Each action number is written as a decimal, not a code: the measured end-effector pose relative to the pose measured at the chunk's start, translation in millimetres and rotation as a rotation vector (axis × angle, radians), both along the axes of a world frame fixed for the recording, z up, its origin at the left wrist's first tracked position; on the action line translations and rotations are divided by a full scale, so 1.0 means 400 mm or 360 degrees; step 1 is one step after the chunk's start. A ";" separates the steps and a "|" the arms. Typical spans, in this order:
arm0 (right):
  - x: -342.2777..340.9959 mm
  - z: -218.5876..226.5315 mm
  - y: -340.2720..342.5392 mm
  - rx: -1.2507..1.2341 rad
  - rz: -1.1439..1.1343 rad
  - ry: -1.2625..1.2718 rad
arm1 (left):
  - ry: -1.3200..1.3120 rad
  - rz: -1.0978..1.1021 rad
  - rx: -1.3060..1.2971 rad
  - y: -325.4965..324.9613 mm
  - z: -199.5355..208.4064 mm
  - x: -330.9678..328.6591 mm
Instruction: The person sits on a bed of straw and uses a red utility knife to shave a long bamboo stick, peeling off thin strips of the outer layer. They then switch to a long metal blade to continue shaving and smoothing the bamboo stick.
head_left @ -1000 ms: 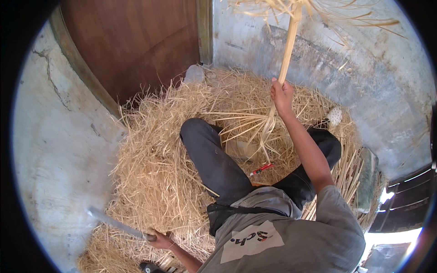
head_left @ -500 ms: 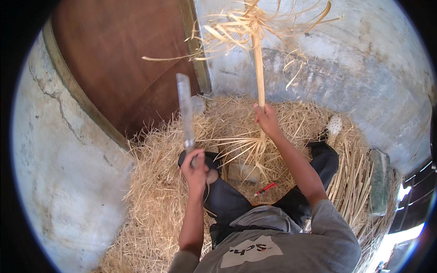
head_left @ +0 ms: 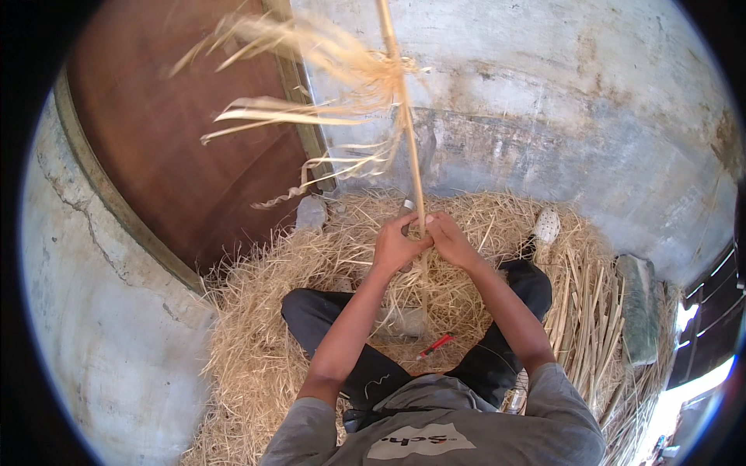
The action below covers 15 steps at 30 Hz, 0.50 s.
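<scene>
A long bamboo strip (head_left: 412,147) stands nearly upright before me, running beyond the top edge. Long curled shavings (head_left: 334,66) fan out leftward from its upper part, blurred by motion. My right hand (head_left: 452,242) is closed on the strip, thumb and fingers pinching it. Right beside it, my left hand (head_left: 398,247) also touches the strip. A knife (head_left: 408,206) stays in my left grip, only a short piece showing past the fingers; most of its blade cannot be made out. Below both hands, the strip's lower end reaches down towards a grey block (head_left: 401,321) between my legs.
A red cutter (head_left: 435,346) lies between my legs. Straw-like shavings (head_left: 249,342) cover the floor. Thin bamboo strips (head_left: 583,311) are piled at right, beside a greenish block (head_left: 639,311). A brown door (head_left: 179,116) and a worn wall (head_left: 544,101) stand ahead. A white perforated object (head_left: 547,225) sits near my right foot.
My left hand has moved right and up with the knife, meeting my right hand at the strip. The strip's top has tilted left, its shavings swinging left. The lower splayed fibres no longer show.
</scene>
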State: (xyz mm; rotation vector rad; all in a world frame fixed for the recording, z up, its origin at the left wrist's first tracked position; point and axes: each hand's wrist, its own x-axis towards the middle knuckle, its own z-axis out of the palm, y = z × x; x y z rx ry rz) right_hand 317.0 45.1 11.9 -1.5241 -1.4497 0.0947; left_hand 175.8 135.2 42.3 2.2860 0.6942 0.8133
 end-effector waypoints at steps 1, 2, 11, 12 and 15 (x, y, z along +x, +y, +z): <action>-0.018 0.025 -0.003 -0.0005 0.0029 -0.0013 | -0.0122 -0.0036 -0.0056 0.010 -0.020 0.008; -0.035 0.052 -0.007 -0.0009 0.0060 -0.0026 | -0.0245 -0.0069 -0.0110 0.029 -0.048 0.022; -0.046 -0.032 -0.025 -0.0217 -0.0157 0.1226 | -0.0066 -0.0156 -0.0110 -0.008 -0.009 0.047; -0.042 -0.031 -0.029 -0.0353 -0.0078 0.1396 | -0.0028 -0.0171 -0.0128 -0.013 -0.006 0.047; -0.076 -0.031 0.003 -0.0332 0.0022 0.1683 | 0.0063 -0.0178 -0.0063 -0.011 -0.022 0.044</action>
